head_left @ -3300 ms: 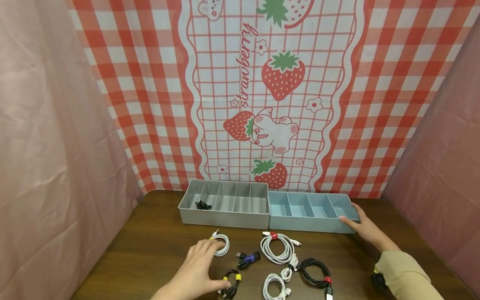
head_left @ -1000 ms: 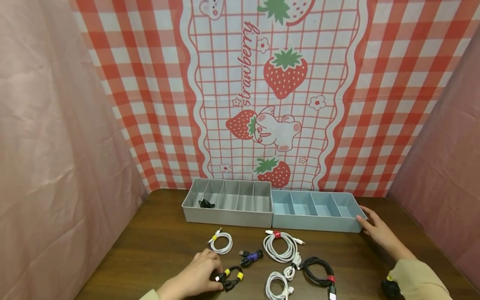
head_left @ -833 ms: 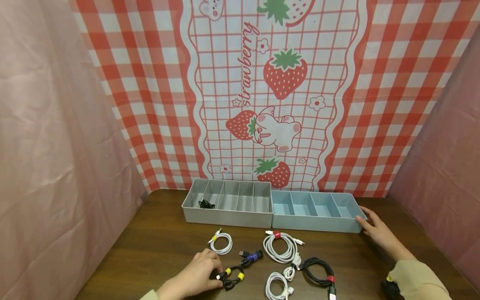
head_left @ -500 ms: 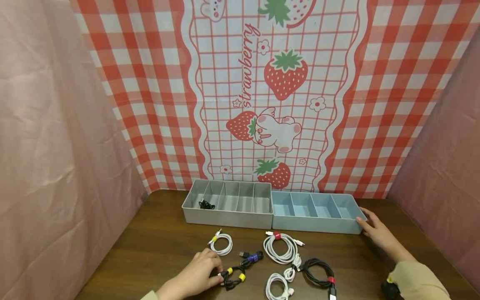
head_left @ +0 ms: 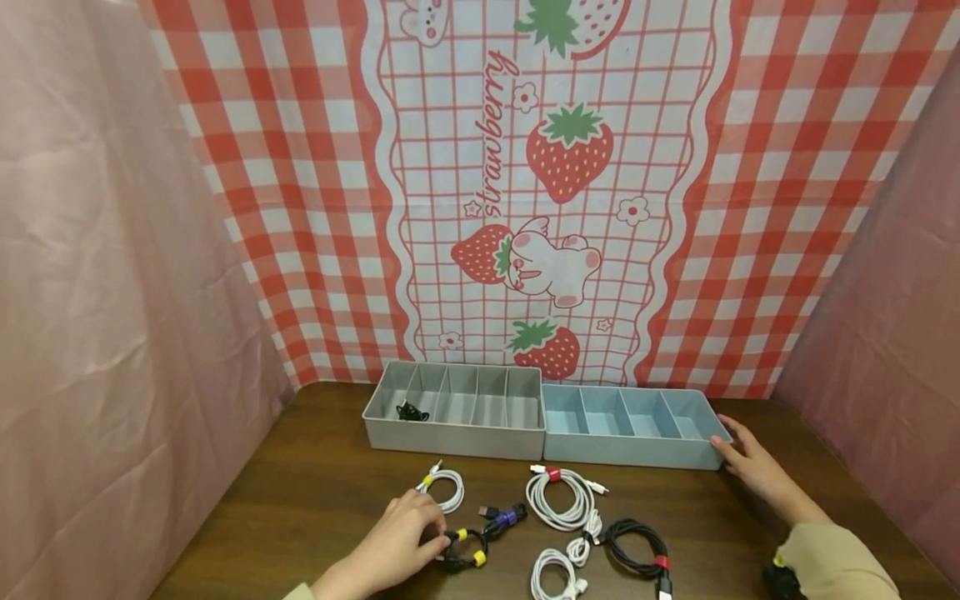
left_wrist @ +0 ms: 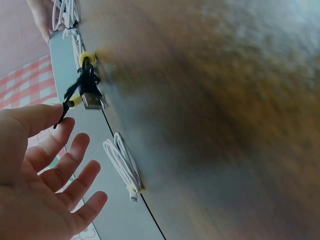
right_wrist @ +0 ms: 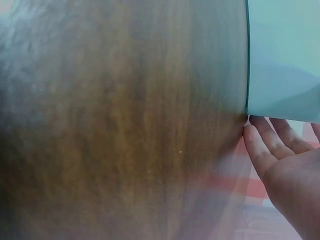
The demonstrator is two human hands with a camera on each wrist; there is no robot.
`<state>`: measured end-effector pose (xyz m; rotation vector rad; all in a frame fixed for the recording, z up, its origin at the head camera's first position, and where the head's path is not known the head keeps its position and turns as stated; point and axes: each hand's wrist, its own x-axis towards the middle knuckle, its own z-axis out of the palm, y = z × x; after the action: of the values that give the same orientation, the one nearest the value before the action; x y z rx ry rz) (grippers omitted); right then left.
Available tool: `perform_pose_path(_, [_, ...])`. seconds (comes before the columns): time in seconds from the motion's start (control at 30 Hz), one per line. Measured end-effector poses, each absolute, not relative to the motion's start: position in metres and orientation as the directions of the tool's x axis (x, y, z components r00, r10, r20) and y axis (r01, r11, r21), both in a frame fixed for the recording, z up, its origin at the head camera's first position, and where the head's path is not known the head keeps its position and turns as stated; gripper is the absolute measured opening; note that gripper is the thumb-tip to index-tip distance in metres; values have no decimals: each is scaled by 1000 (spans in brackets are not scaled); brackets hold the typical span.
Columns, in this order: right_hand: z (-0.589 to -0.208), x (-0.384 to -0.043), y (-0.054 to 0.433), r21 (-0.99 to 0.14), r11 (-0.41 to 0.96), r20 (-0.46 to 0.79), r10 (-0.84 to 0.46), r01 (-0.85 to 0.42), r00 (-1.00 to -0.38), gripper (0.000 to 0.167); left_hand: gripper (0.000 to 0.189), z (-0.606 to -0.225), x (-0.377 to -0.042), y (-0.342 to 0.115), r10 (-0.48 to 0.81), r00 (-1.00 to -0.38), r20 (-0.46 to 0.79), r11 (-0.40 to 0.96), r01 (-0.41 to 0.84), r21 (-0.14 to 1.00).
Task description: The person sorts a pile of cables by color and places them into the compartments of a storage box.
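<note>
Black cable with yellow ties (head_left: 456, 565): at 3 o'clock from the left hand (head_left: 397, 537), taking 12 o'clock as straight ahead of the person; one strand of it sits between that hand's thumb and index finger.
Left hand grip: thumb and index finger pinch the strand while the other fingers fan apart; whether the whole cable is off the table (head_left: 285, 500) cannot be told.
Right hand (head_left: 757, 471): rests at the 3 o'clock end of the blue box (head_left: 630, 452), thumb at its 4 o'clock corner, fingers nearly straight against the end wall.
Neighbouring cables: from the black cable, a white coil with a yellow tie (head_left: 456, 492) at 12 o'clock, a purple-tied cable (head_left: 507, 517) just beside it at 2, a red-tied black cable (head_left: 618, 560) at 3.
Gray box (head_left: 453, 438): at 12 o'clock, against the blue box; a small black cable (head_left: 411, 412) lies inside, towards its 9 o'clock end.
Tabletop: dark brown, wood-grained.
Room: strawberry-print checked cloth (head_left: 315, 167) at 12 o'clock, pink drapes (head_left: 135, 292) at 9 and 3.
Since the earliest frame: the left hand, then spread, now pinches; the right thumb has moved outward to the corner.
</note>
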<state>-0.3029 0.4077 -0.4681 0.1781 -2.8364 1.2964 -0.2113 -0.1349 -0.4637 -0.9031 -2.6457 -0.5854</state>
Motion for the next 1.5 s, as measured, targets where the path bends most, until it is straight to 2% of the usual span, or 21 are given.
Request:
perform_pose_path(0.4, [-468,-303,409,-752,652,38,-108,-100,-993,69,19,-459,-213,-129,490,-759,429,715,632,301])
perform_pose_path(0.67, [-468,-304,409,-756,644,69,-101,-118,-993,68,19,-455,-217,-125,491,-743,455,711,643,284])
perform_pose_path(0.9, [-467,-303,408,-743,657,73,-108,-126,-991,69,17,-450,-220,-124,494,-756,429,718,633,289])
perform_pose_path(1.2, [-468,-303,408,-752,651,62,-94,-109,-994,70,17,-442,-224,-123,495,-738,458,721,643,257])
perform_pose_path(1.5, [-467,-305,407,-745,659,64,-84,-104,-994,70,17,-426,-227,-127,475,-751,458,728,628,275])
